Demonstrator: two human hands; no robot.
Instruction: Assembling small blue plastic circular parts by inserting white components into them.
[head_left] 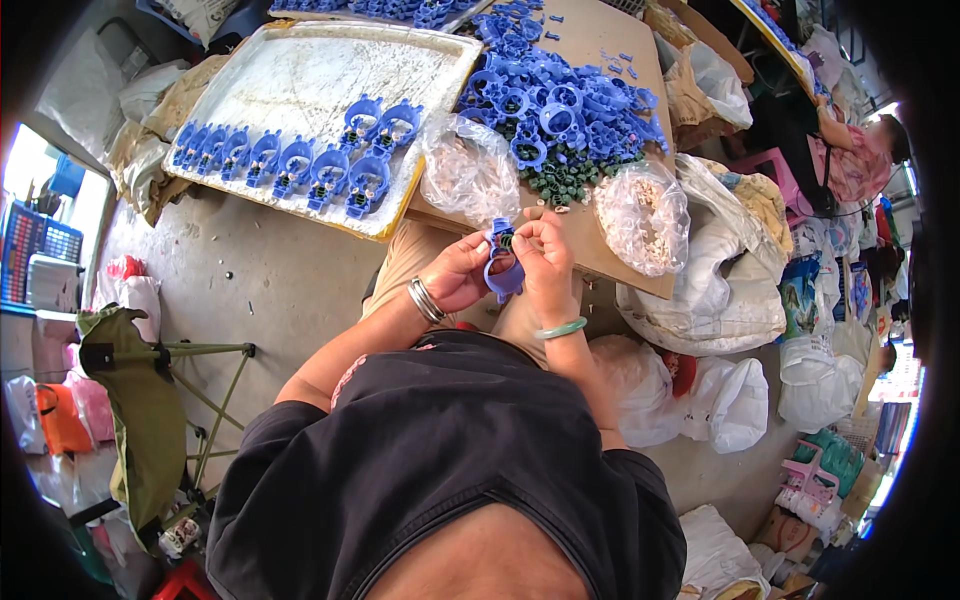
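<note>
Between my two hands, above my lap, is a blue plastic figure-shaped part (505, 275) with a round ring at its lower end and a small dark green piece in it. The fingers of my left hand (458, 272) pinch its left side. On its right, my right hand (546, 262) presses with thumb and fingertips near the green piece. Whether a smaller piece sits under those fingertips is hidden. Similar blue parts (294, 165) stand in rows on a white foam tray (300, 75) at the left.
On the brown tabletop (600, 30) lies a heap of blue parts (560, 100), with small dark green pieces (565, 182) before it. Clear bags of pale bits (470, 172) flank these. A folding chair (135, 400) stands left; white sacks (715, 290) lie right. Another person (850, 150) sits far right.
</note>
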